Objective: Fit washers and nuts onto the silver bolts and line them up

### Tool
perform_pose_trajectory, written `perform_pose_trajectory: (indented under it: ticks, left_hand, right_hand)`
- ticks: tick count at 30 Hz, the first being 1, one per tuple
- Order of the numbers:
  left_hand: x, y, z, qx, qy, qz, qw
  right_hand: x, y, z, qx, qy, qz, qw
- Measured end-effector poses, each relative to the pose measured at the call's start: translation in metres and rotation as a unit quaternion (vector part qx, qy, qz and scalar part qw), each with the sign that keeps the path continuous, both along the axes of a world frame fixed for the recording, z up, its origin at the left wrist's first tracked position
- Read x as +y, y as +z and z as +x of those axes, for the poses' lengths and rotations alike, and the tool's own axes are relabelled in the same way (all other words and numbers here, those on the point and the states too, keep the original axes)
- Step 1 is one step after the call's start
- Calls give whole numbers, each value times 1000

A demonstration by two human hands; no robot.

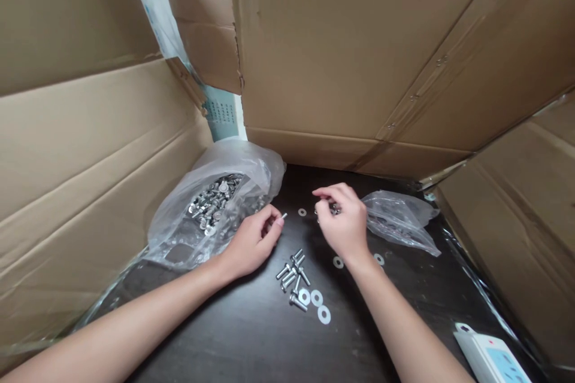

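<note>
Cardboard walls [341, 42] enclosed the dark counter [242, 341].
Left hand [251, 245] pinched a bolt [283, 216], right hand [344, 224] a small metal piece [335, 210], mid-counter; few loose bolts [291, 275] and washers [317, 298] lay out, most sat in the bag [215, 203] back-left.

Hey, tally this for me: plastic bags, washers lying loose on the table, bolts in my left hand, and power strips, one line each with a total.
Plastic bags: 2
Loose washers: 6
Bolt in left hand: 1
Power strips: 1
Total: 10
</note>
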State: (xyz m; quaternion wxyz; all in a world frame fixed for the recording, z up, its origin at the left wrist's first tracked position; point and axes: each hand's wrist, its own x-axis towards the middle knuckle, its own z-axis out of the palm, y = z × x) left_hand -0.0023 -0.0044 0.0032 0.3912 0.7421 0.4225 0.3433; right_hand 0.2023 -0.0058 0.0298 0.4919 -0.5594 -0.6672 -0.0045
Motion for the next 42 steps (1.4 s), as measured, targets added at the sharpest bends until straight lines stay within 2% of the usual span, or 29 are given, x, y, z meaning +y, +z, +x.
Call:
perform_pose_trajectory:
  ticks: [2,3,6,9,16,24,36,39,42]
  left_hand:
    - [0,-1,1,6,-7,10,1000]
    - [0,-2,1,9,-11,14,1000]
    - [0,-4,1,12,-21,21,999]
    - [2,-6,1,12,-29,27,999]
    - [3,-6,2,6,-47,24,999]
    - [1,-4,2,2,-44,26,999]
    - [0,-7,1,-35,18,-31,999]
    - [0,-7,1,-45,23,-38,998]
    - [1,-7,1,-56,24,-45,997]
  right_hand:
    - [8,0,15,-36,-46,-65,996]
    - [10,-1,20,-58,-48,-103,992]
    - [12,-7,23,-131,-25,-200,971]
    - [8,-14,13,-192,-7,-245,950]
    - [6,-24,1,-228,1,-243,943]
    - [4,-17,2,-218,1,-266,939]
    - [2,-8,-1,-185,31,-316,930]
    - [2,-6,-3,-156,57,-298,940]
    - [2,-4,-6,-42,117,-293,948]
